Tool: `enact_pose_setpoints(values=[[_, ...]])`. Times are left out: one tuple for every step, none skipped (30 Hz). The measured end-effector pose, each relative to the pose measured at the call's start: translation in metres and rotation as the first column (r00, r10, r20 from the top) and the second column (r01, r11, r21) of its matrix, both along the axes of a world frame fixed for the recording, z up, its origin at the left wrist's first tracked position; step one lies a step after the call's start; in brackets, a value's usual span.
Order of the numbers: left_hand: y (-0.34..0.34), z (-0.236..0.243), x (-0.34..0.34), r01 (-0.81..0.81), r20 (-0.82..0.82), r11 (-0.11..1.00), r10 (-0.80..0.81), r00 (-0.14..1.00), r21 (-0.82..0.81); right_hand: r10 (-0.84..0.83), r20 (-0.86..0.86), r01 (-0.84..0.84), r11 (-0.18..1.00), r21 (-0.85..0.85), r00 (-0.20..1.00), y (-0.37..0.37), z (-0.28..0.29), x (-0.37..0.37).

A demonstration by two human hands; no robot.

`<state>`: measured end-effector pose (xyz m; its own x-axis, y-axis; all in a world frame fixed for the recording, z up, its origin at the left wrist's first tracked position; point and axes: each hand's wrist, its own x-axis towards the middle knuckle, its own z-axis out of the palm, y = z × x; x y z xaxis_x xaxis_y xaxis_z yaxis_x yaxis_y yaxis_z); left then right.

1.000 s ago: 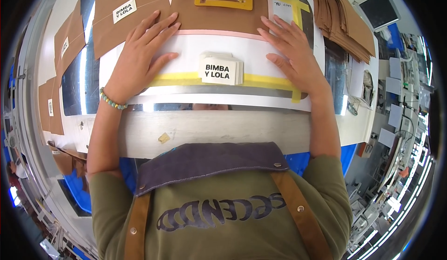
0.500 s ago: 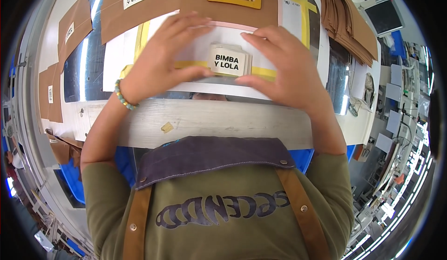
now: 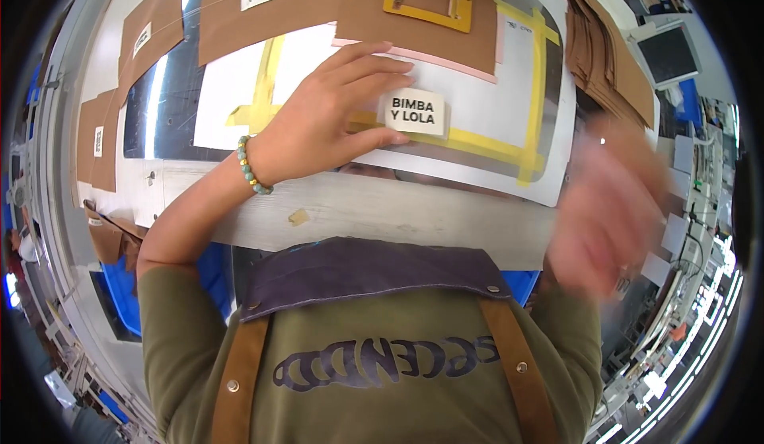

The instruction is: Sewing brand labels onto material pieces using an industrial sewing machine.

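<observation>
A neat stack of small cream labels with dark print [image 3: 415,112] lies on the white, yellow-taped sheet [image 3: 477,114]. My left hand [image 3: 334,110] is at the stack's left side, fingers stretched and thumb apart; its fingertips are close to the labels, and whether they touch is unclear. Well to the right, off the sheet's edge, my right hand [image 3: 613,205] is raised and badly smeared by motion, so its fingers cannot be read. Beyond the stack lies a brown panel with a pink edge [image 3: 358,26], bearing a yellow frame-shaped template [image 3: 430,2].
More brown panels with cream labels [image 3: 231,22] lie along the far left. A thick pile of brown pieces [image 3: 613,58] is at the far right, with a dark-screened device [image 3: 668,52] beyond it. The pale table edge [image 3: 398,205] runs in front of me.
My right hand has left the label stack and swung out to the right, toward me. My left hand stays by the labels. The whole view has shifted slightly.
</observation>
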<state>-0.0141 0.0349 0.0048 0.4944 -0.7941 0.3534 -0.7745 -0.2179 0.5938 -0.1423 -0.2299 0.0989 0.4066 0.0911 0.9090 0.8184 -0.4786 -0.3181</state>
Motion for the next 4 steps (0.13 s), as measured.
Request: enact_pose_setpoints(values=[[-0.004, 0.003, 0.003, 0.029, 0.019, 0.999, -0.029, 0.999, -0.028, 0.032, 0.523, -0.197, 0.944, 0.263, 0.852, -0.003, -0.005, -0.005], [-0.008, 0.004, 0.006, 0.04, 0.019, 0.999, -0.039, 0.999, -0.022, 0.148, 0.452, -0.166, 0.986, 0.0, 0.88, -0.01, 0.046, -0.027], [-0.004, 0.007, 0.004, 0.014, 0.002, 0.999, -0.014, 1.0, -0.037, 0.162, 0.392, -0.155, 0.987, -0.048, 0.905, 0.003, 0.068, -0.042], [-0.002, 0.008, 0.003, -0.002, -0.016, 0.998, 0.0, 1.0, -0.066, 0.166, 0.328, -0.137, 0.984, -0.111, 0.93, 0.02, 0.081, -0.047]])
